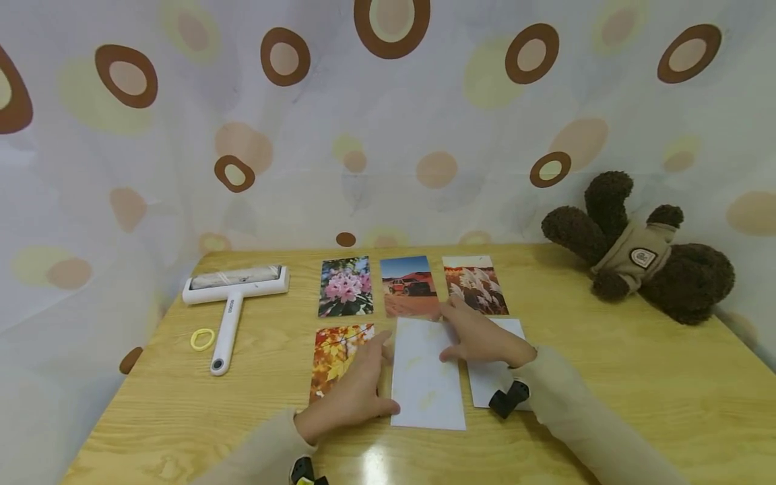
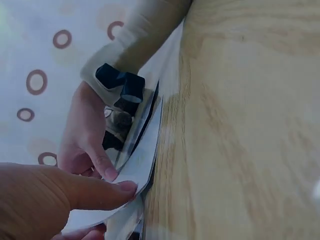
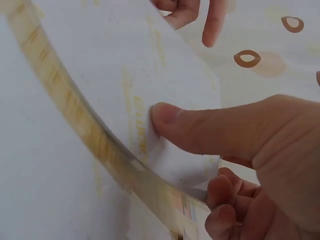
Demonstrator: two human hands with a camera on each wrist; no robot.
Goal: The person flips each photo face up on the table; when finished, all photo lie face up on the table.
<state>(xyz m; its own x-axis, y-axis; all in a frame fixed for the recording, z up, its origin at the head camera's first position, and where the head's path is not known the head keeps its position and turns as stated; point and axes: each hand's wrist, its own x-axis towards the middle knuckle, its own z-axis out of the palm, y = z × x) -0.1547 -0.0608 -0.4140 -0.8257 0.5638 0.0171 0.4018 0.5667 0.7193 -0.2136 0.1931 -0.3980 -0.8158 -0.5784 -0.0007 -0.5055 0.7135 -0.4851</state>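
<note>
My left hand (image 1: 354, 389) and right hand (image 1: 481, 337) pinch opposite edges of a white-backed photo print (image 1: 427, 377) between them; its underside is hidden, its yellow lettering (image 3: 141, 125) blurred, a second print (image 1: 485, 386) partly covered.

Item: white paper card (image 3: 110, 65) with pale yellow lettering, across the centre. Right hand (image 3: 272, 157), right of frame, thumb on its face, fingers curled at its edge. Lower left: second white sheet (image 3: 40, 165); between, curved light wood-grain strip (image 3: 70, 100). Top: left-hand fingers (image 3: 216, 22). Upper right: pale cloth (image 3: 265, 25), brown rings.
</note>
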